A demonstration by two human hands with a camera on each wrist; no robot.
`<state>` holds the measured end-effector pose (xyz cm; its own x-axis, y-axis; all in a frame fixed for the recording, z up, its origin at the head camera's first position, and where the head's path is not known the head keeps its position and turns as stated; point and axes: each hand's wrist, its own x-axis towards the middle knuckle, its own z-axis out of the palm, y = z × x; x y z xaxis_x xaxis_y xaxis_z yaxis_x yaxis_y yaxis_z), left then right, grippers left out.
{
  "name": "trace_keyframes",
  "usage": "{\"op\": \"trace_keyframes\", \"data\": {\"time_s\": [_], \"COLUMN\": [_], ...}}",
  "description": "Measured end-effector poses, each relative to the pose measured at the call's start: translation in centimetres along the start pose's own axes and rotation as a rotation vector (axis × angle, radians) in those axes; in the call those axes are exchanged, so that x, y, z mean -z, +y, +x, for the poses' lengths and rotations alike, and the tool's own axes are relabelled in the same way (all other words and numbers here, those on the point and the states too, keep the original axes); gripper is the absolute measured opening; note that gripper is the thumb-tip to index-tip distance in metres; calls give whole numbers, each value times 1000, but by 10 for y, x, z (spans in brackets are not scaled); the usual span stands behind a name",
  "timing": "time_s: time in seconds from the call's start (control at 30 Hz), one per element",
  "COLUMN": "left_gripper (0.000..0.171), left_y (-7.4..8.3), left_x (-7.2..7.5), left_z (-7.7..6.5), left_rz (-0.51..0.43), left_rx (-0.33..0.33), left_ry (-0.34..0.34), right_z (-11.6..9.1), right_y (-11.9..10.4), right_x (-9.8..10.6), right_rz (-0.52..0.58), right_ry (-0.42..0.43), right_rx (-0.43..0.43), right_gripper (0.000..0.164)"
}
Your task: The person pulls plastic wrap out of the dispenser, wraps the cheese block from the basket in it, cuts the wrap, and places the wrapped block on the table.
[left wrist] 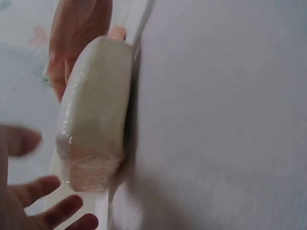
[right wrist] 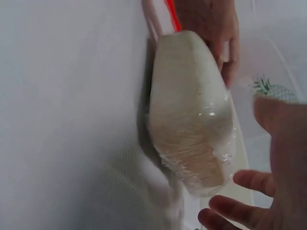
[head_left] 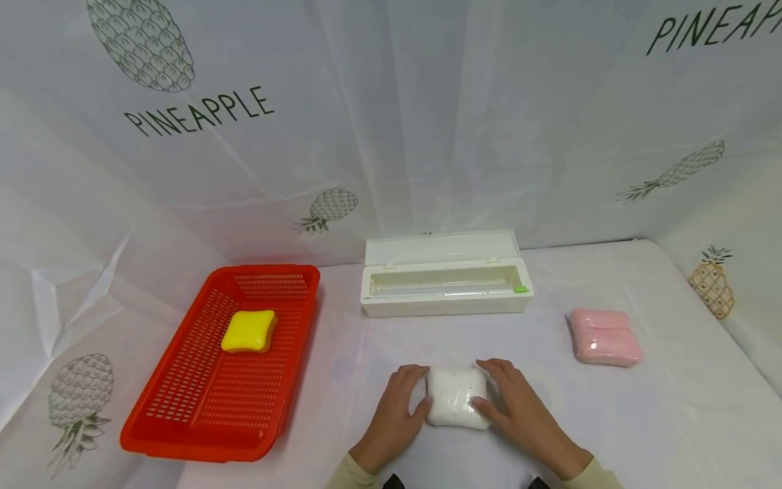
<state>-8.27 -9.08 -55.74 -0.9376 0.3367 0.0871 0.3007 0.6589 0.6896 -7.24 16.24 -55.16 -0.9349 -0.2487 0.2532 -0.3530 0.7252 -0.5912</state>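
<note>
A white pillow-shaped block [head_left: 457, 399] lies on the white table, wrapped in shiny clear film. In the left wrist view the film is bunched at the end of the block [left wrist: 93, 158] closest to the camera. My left hand [head_left: 396, 415] is beside its left edge, thumb and fingers spread, fingertips right at the side. On the opposite side, my right hand [head_left: 519, 412] has its thumb over the block's right edge and its fingers by the far corner. Both wrist views show loosely extended fingers around the wrapped ends, such as the right hand's fingers [right wrist: 240, 206].
Behind the block stands a long white box [head_left: 446, 305] with its lid raised and a green piece at its right end. A red perforated basket [head_left: 208, 445] at left holds a yellow block [head_left: 249, 331]. At right lies a pink film-wrapped block [head_left: 605, 337]. A pineapple-print sheet [head_left: 427, 136] rises behind.
</note>
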Motion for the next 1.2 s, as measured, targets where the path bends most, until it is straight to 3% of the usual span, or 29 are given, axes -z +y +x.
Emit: {"op": "trace_keyframes", "data": {"time_s": [0.1,0.23,0.47,0.57,0.73,0.93,1.2], "left_gripper": [65,79,81,80,79,81,80], "left_y": [-1,-5,-12,-12,-8,2,38], "left_x": [3,5,14,13,2,-15,-42], "left_z": [-1,0,4,4,2,7,24], "left_rz": [96,185,178,166,163,191,291], "left_rx": [-52,-94,-148,-166,-167,-200,-266], "left_ry": [-73,-131,-178,-161,-137,-142,-186], "right_z": [-6,-9,-10,-13,-19,-26,-41], "right_y": [0,1,5,6,9,18,57], "right_x": [0,-2,-4,-5,-3,10,35], "right_rz": [-39,-76,-106,-103,-93,-64,5], "right_ry": [-10,-5,13,9,2,25,79], "right_rx": [75,121,147,148,141,117,164], "right_gripper": [78,84,83,88,99,98,100]}}
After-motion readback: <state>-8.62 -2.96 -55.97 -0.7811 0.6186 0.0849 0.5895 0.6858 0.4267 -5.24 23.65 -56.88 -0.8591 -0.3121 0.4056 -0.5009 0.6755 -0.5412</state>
